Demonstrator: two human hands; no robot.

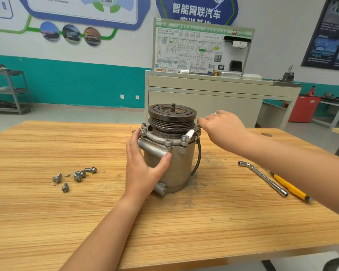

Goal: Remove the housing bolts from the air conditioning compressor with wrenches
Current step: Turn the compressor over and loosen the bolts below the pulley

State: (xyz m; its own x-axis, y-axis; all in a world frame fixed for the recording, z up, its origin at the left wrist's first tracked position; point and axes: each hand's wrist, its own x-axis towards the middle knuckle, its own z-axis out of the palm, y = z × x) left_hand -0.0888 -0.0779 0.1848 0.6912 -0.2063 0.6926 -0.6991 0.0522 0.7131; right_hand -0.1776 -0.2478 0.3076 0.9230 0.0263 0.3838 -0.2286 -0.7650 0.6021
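Overall: the compressor stood upright on the worktop, mid-width and nearer the far edge than the near one, pulley uppermost.
Left hand: the left hand was wrapped round the housing, thumb across the front and fingers round the left side, bracing it.
Right hand: the right hand had its fingers curled over the outer end of a wrench set on a bolt at the right of the upper flange.
Work outstanding: at least two seated bolts showed on the flange; several loose bolts lay well apart toward the left edge.
Method advised: keep the wrench head square and fully down on the bolt, pull in short arcs, and hold the brace firm so the housing does not turn or tip.
Clearance, inner: the pulley sat just beside the wrench and would limit the swing inward.
Clearance, outer: open room lay beyond the far edge.
Obstructions: a socket wrench and a yellow-handled tool lay near the right edge, beneath the right forearm.
Risk: a slip could knock the loose bolts off the worktop.
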